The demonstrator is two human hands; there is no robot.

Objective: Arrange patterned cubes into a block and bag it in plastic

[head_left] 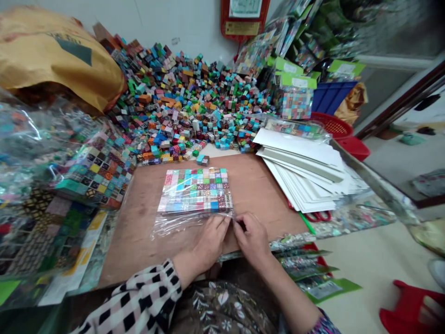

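A clear plastic bag (pixel 174 224) lies on the brown board with a flat block of small patterned cubes (pixel 196 188) inside it. The bag's loose, wrinkled end faces me. My left hand (pixel 213 235) is closed on the near right part of that end, fingers pressed together. Just to its right, my right hand (pixel 253 235) pinches at the bag's corner with thumb and forefinger. The fingertips of both hands nearly meet there, and they partly hide the film between them. Two loose cubes (pixel 203 160) sit beyond the block.
A big heap of loose cubes (pixel 194 102) rises behind the brown board (pixel 139 204). White cards (pixel 302 167) lie stacked at right, near red-handled scissors (pixel 318 216). Bagged cube blocks (pixel 93 171) crowd the left side. A red stool (pixel 410 306) stands on the floor at right.
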